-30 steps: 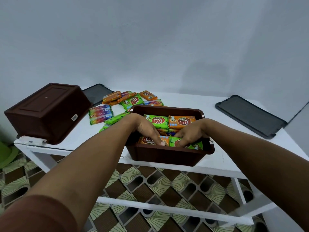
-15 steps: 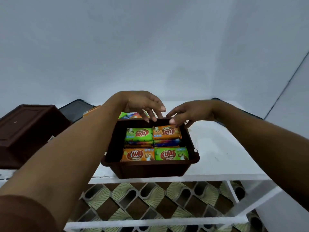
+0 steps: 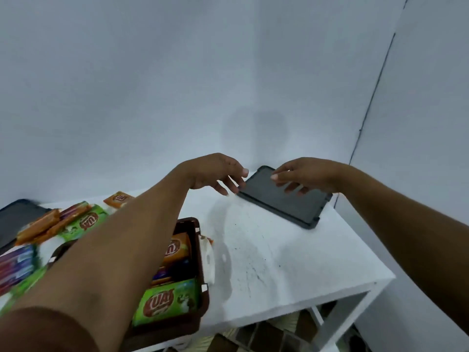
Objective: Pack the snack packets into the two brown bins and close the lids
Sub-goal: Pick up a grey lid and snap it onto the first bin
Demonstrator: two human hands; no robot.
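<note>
A brown bin [image 3: 200,262] sits at the table's front, filled with green and orange snack packets [image 3: 166,302]; my left forearm covers much of it. A dark grey lid [image 3: 281,199] lies flat at the back right of the table. My left hand [image 3: 215,172] hovers with fingers spread at the lid's left corner, its fingertips at the lid's edge. Over the lid's far side, my right hand [image 3: 302,175] is open, fingers just above its surface. Neither hand holds anything. More loose packets [image 3: 76,219] lie on the table to the left.
The white table [image 3: 279,262] ends in a corner at the right, near a grey wall. A second dark lid [image 3: 12,217] shows at the far left edge. A patterned floor [image 3: 279,334] is visible under the table. The other brown bin is out of view.
Both hands left the packets in the bin, rose over its far rim, then reached right and back to the dark lid. The view swung to the right.
</note>
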